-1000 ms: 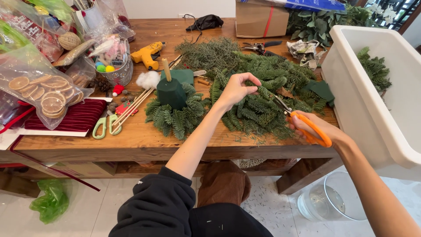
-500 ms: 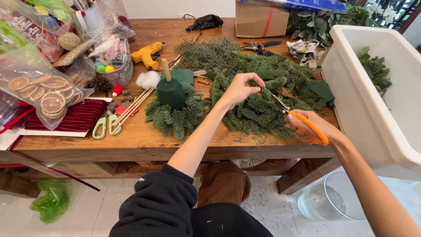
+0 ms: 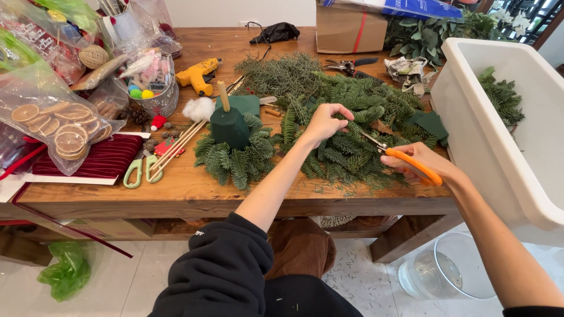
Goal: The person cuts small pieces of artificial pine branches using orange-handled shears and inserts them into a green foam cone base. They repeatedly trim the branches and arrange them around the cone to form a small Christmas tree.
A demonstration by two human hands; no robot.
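Left hand (image 3: 326,122) pinches a green fir sprig (image 3: 352,128); right hand (image 3: 422,162) grips orange-handled scissors (image 3: 405,158), blades pointing up-left, near the wooden tabletop's (image 3: 176,191) front edge.

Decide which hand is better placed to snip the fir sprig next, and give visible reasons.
Probably the right hand: it holds the orange-handled scissors, blades pointing into the fir branches. The left hand pinches a sprig there, steadying it.
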